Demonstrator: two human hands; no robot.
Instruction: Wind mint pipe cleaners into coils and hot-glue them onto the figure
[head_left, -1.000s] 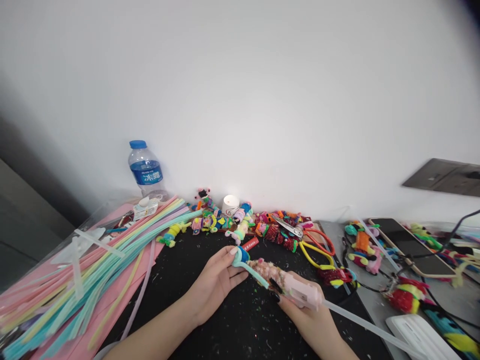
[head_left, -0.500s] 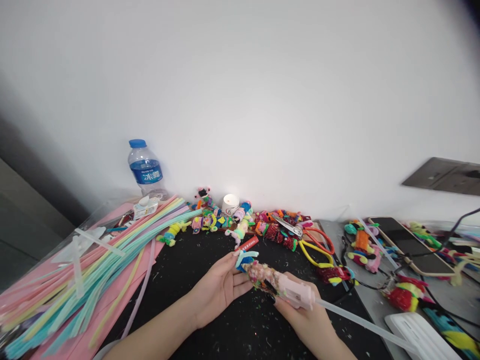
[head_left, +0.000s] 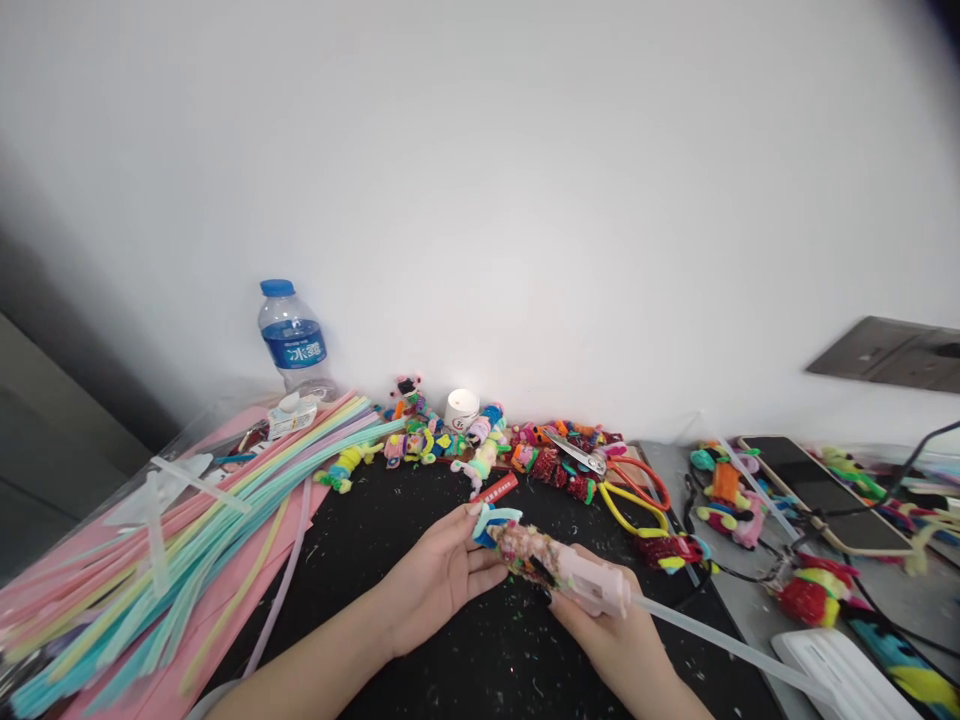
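**Finish check: fuzz, plastic, metal**

Glue gun [head_left: 598, 582]: smooth pale-pink plastic at the back, rough, fuzz-crusted front. Glue stick [head_left: 712, 628]: smooth, translucent, plastic-looking. Blue piece [head_left: 495, 517]: fuzzy, cloth-like. Strip bundle [head_left: 262, 490]: same matt fuzz. Scissors [head_left: 598, 464]: shiny metal, smooth plastic-looking grips. Bottle [head_left: 296, 345]: clear glossy plastic. Mat [head_left: 420, 680]: matt black, specked. Phone [head_left: 821, 490]: glossy dark glass-like face.

Bare forearms [head_left: 319, 652], pale sleeve edge [head_left: 213, 697] at the left, dark thumbnail [head_left: 547, 598] on the right hand [head_left: 619, 642]
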